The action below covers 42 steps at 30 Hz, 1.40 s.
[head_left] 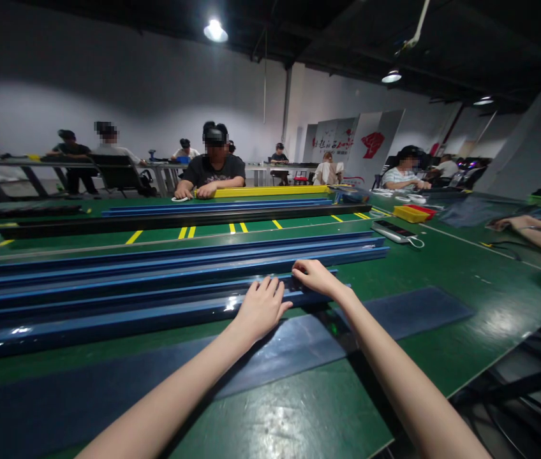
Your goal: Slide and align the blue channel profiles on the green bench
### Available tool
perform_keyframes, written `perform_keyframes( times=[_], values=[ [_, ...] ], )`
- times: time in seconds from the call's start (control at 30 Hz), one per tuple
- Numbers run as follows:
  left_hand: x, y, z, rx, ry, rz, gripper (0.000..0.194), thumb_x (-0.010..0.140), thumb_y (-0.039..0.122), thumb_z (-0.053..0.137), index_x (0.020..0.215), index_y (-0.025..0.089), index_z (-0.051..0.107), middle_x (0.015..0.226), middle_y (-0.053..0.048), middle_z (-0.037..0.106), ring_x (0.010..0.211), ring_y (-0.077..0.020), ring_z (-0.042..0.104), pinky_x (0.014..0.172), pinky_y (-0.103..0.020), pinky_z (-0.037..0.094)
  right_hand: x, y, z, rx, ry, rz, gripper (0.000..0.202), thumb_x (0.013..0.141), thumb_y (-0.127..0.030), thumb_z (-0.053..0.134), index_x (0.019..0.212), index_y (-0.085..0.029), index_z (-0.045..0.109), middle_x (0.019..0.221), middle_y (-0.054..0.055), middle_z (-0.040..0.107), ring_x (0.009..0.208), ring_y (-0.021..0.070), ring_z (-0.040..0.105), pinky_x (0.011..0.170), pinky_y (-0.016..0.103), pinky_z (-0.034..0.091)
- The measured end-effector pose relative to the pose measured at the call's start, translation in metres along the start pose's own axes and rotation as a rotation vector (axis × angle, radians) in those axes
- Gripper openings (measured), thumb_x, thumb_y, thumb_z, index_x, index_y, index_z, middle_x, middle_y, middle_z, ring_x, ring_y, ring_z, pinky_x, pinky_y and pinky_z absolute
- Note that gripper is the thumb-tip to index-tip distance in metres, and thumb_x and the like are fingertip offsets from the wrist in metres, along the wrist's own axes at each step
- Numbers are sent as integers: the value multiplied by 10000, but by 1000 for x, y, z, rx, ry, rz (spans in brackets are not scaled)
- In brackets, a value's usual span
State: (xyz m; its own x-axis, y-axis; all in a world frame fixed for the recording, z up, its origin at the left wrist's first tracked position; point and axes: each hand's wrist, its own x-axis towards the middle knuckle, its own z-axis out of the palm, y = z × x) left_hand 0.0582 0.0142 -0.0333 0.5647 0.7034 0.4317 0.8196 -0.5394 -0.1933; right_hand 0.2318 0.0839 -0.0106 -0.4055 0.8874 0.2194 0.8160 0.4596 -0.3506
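Note:
A long, glossy blue plastic profile (170, 319) runs in from the left, with its right end near my hands. My left hand (261, 307) rests on top of it, fingers stretched out and thumb pointing right. Just beyond, my right hand (316, 277) is at the profile's end, fingers curled and pinched together; what is between them is hidden. A second blue profile (251, 268) lies parallel behind. Under my forearms, a flat translucent blue plastic strip (299, 347) stretches across the table.
The green table (443, 376) carries a black profile (203, 220), a yellow profile (270, 190), a white device with a cable (392, 231) and a yellow tray (410, 213). A co-worker (220, 162) sits opposite; another person's hands (517, 223) are at the right.

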Motion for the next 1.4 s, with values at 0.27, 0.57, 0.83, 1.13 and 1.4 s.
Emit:
perform_keyframes(
  times=[0.27,0.57,0.83,1.13,1.4],
  values=[
    [18,18,3,-34,32,31,325,857,350,404,1077,140,516,1034,-100,575,986,-223,496,758,-319,386,-26,65,-19,84,138,237,262,760,-319,407,709,-165,613,690,40,636,640,142,550,603,225,362],
    [28,32,7,-64,37,17,254,864,307,397,1006,158,546,923,-73,592,873,-208,528,692,-318,396,-35,89,4,700,309,376,348,645,-448,511,808,-168,638,859,51,632,776,165,542,652,258,397],
    [28,34,10,-67,73,-12,248,852,309,424,1006,158,548,919,-73,592,880,-212,524,692,-325,393,-36,88,6,852,333,454,338,575,-428,595,788,-169,637,795,36,624,685,141,527,584,245,371],
    [25,39,12,-25,118,19,282,851,324,423,1032,137,533,962,-97,581,907,-214,513,699,-319,389,-40,91,5,917,317,513,310,598,-382,587,825,-171,588,684,4,586,514,73,465,478,204,349],
    [18,41,15,6,129,17,358,873,335,356,1142,141,490,1103,-144,545,1007,-245,485,785,-368,386,-48,104,-7,818,334,515,236,650,-408,545,624,-175,521,606,19,569,540,93,483,535,220,392]
  ],
)
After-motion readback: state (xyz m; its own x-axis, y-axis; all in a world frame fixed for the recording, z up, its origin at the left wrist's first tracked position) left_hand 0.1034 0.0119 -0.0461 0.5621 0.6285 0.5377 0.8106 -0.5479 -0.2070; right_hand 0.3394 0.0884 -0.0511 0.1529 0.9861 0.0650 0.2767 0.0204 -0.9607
